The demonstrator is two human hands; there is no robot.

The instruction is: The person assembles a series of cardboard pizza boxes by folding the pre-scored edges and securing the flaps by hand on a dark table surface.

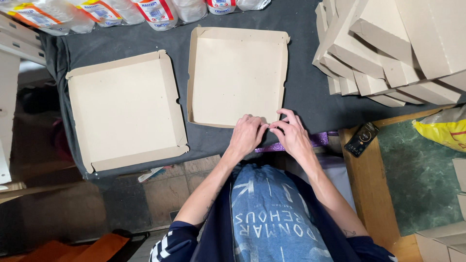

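A shallow tan cardboard box tray [238, 73] lies open on the dark cloth-covered table [303, 92] in front of me. My left hand [246, 136] and my right hand [290, 133] meet at the tray's near edge, fingertips pinching its folded wall close together. A second, similar cardboard tray [124, 109] lies to the left, tilted slightly, untouched.
A tall pile of folded cardboard boxes [388, 43] fills the upper right. Plastic-wrapped bottles [121, 12] line the far edge. A phone [361, 139] rests on a wooden-edged green surface at right, beside a yellow bag [444, 131]. A purple glittery strip [291, 144] lies under my hands.
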